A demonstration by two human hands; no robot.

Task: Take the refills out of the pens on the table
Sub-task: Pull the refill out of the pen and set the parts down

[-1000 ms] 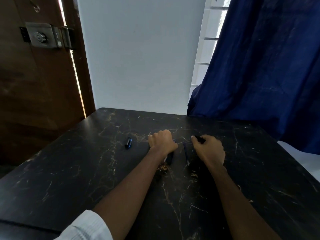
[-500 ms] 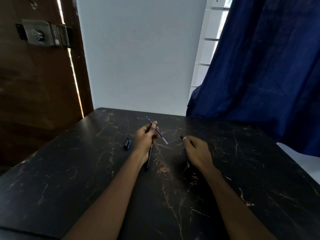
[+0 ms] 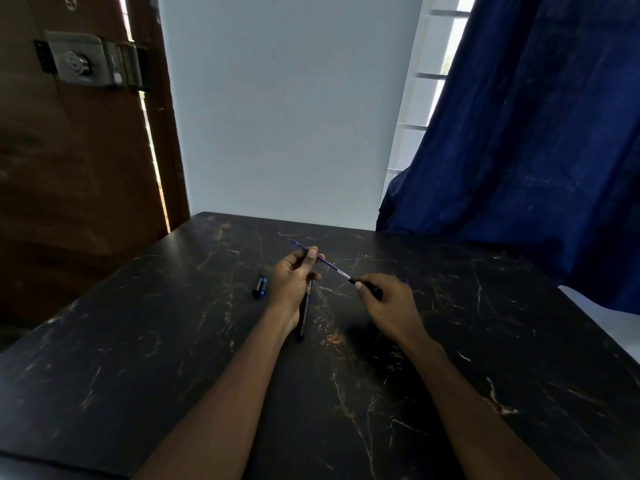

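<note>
My left hand (image 3: 292, 282) pinches a thin blue refill (image 3: 323, 260) between thumb and fingers, above the black marble table (image 3: 173, 341). The refill slants from the upper left down to the right. A dark pen barrel (image 3: 304, 317) runs from under that hand toward me; I cannot tell whether the hand holds it or it lies on the table. My right hand (image 3: 389, 304) grips a short black pen tip piece (image 3: 362, 284). This piece meets the refill's pale lower end.
A black and blue pen cap (image 3: 259, 286) lies on the table left of my left hand. A blue curtain (image 3: 519, 150) hangs at the right over the table's far corner. A wooden door (image 3: 69, 168) stands at the left.
My right hand has lifted off the table and brought the black tip piece up to the refill's lower end. The left hand keeps the refill raised, almost in the same place.
</note>
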